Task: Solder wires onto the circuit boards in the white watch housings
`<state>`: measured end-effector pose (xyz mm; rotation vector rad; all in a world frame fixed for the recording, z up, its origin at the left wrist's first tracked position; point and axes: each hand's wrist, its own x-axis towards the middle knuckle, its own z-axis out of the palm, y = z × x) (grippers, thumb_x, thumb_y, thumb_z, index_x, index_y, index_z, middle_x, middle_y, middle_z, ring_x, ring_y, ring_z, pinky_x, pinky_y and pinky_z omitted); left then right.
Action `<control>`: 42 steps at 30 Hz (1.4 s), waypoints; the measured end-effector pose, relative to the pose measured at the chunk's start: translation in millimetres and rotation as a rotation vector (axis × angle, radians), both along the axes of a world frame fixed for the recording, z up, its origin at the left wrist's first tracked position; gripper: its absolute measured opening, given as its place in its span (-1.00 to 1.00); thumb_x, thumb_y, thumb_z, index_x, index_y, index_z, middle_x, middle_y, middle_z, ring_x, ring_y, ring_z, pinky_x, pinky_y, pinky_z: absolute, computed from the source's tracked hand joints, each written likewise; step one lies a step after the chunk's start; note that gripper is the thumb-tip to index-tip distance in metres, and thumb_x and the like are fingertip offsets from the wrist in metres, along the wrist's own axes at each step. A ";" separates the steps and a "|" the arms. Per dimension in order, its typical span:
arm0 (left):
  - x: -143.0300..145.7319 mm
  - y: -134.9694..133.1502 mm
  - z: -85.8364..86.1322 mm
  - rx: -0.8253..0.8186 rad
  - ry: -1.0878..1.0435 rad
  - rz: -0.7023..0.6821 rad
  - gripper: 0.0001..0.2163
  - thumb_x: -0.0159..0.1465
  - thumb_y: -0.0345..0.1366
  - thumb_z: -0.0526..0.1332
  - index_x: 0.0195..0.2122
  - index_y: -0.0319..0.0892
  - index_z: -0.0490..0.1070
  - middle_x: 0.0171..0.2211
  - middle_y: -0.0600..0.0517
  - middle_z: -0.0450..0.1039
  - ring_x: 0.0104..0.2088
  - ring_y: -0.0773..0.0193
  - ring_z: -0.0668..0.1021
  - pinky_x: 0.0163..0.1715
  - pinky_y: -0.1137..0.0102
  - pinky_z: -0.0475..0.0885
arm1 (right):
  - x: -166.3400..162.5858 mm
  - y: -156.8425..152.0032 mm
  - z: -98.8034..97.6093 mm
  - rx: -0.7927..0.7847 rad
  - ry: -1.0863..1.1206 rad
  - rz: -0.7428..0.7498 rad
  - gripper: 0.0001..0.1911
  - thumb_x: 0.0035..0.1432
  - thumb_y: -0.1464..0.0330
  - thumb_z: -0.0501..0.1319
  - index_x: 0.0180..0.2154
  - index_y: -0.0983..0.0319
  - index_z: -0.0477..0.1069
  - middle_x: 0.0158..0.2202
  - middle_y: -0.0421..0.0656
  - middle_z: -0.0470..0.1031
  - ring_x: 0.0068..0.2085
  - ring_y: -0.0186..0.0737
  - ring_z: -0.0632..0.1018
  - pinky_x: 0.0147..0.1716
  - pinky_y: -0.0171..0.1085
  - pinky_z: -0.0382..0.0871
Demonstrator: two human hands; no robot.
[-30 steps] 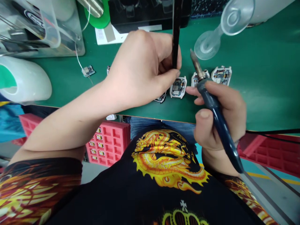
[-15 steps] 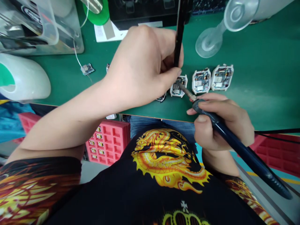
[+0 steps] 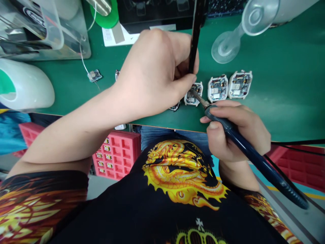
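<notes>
My left hand (image 3: 154,71) is closed on dark tweezers (image 3: 195,40), which rise away from me; their tips are hidden by my thumb. Under those fingertips lies an opened white watch case (image 3: 198,99) with its circuit board showing. In my right hand (image 3: 245,127) is a blue soldering iron (image 3: 254,157), held like a pen, its tip over or touching that board; I cannot tell which. Two more open watch cases, one nearer (image 3: 217,88) and one farther right (image 3: 240,84), sit alongside. A darker case (image 3: 175,107) is partly hidden below my left hand.
A small circuit board (image 3: 94,75) on a white wire lies at left, near a white bottle (image 3: 27,84) and a clear plastic bin (image 3: 76,44). A clear suction-cup piece (image 3: 225,49) stands at back right. Below the green table's edge is a pink foam tray (image 3: 120,152).
The soldering iron and my right hand have shifted slightly left, the iron's tip moving a little across the board. My left hand has stayed almost still with the tweezers.
</notes>
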<state>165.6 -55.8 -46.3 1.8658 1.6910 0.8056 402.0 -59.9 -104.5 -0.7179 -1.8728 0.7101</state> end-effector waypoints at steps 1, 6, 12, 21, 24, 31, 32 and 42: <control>-0.2 0.0 -0.3 0.016 0.005 -0.015 -0.94 0.28 -0.29 0.43 -0.33 -0.10 0.61 -0.46 0.06 0.52 -0.47 0.26 0.47 -0.33 0.22 0.29 | -0.2 -0.2 0.2 -0.002 -0.002 0.000 -0.73 0.29 0.42 0.35 0.01 0.13 0.62 -0.26 -0.21 0.75 -0.21 -0.05 0.78 -0.13 -0.05 0.77; 0.0 1.6 -1.7 0.028 0.007 -0.010 -0.96 0.25 -0.31 0.43 -0.34 -0.09 0.61 -0.47 0.07 0.52 -0.47 0.27 0.44 -0.36 0.22 0.23 | -0.6 -0.2 -0.9 -0.009 0.001 0.005 -0.73 0.28 0.41 0.36 0.01 0.11 0.63 -0.27 -0.24 0.74 -0.20 -0.07 0.77 -0.11 -0.08 0.76; 1.4 1.8 1.9 0.015 0.013 -0.014 -0.98 0.25 -0.34 0.39 -0.33 -0.10 0.62 -0.47 0.07 0.53 -0.49 0.28 0.46 -0.42 0.23 0.24 | -0.4 0.1 -1.4 0.011 0.001 0.015 -0.74 0.27 0.42 0.37 0.00 0.15 0.64 -0.30 -0.22 0.72 -0.22 -0.07 0.77 -0.10 -0.08 0.77; 2.6 -0.5 7.7 -0.013 0.104 -0.041 -0.90 0.32 -0.29 0.31 -0.26 -0.18 0.61 -0.42 0.06 0.52 -0.43 0.31 0.49 -0.29 0.34 0.42 | 0.5 -0.3 0.5 0.008 -0.025 0.026 -0.74 0.29 0.43 0.34 0.00 0.12 0.63 -0.31 -0.23 0.71 -0.19 -0.05 0.76 -0.07 -0.02 0.76; 1.9 0.1 6.9 -0.013 0.086 -0.041 -0.93 0.28 -0.33 0.32 -0.28 -0.16 0.61 -0.42 0.06 0.53 -0.46 0.31 0.48 -0.36 0.33 0.36 | 1.3 0.5 0.4 0.014 -0.018 0.033 -0.75 0.27 0.44 0.35 -0.02 0.16 0.63 -0.32 -0.20 0.70 -0.21 -0.06 0.76 -0.07 -0.03 0.77; 1.8 -0.9 5.2 -0.007 0.080 -0.037 -0.97 0.26 -0.38 0.34 -0.28 -0.17 0.58 -0.42 0.06 0.53 -0.49 0.30 0.51 -0.35 0.31 0.33 | 6.9 2.7 -6.5 0.009 0.108 -0.008 -0.64 0.22 0.43 0.35 0.04 0.08 0.64 -0.31 -0.29 0.71 -0.38 -0.11 0.73 -0.08 0.03 0.81; 1.9 -0.7 5.2 -0.013 0.076 -0.036 -0.99 0.27 -0.37 0.35 -0.30 -0.17 0.57 -0.42 0.06 0.53 -0.49 0.29 0.52 -0.36 0.30 0.33 | 7.3 3.1 -7.8 0.008 0.110 -0.009 -0.63 0.20 0.44 0.35 0.04 0.09 0.64 -0.31 -0.29 0.71 -0.37 -0.11 0.74 -0.08 0.01 0.81; -8.5 -6.7 8.3 0.028 0.121 -0.094 -0.96 0.37 -0.38 0.37 -0.18 -0.12 0.63 -0.34 0.08 0.60 -0.38 0.24 0.65 -0.40 0.33 0.42 | 6.9 1.3 -10.8 -0.007 0.126 -0.051 -0.77 0.28 0.42 0.32 -0.03 0.15 0.62 -0.37 -0.26 0.68 -0.34 -0.07 0.76 -0.12 0.01 0.77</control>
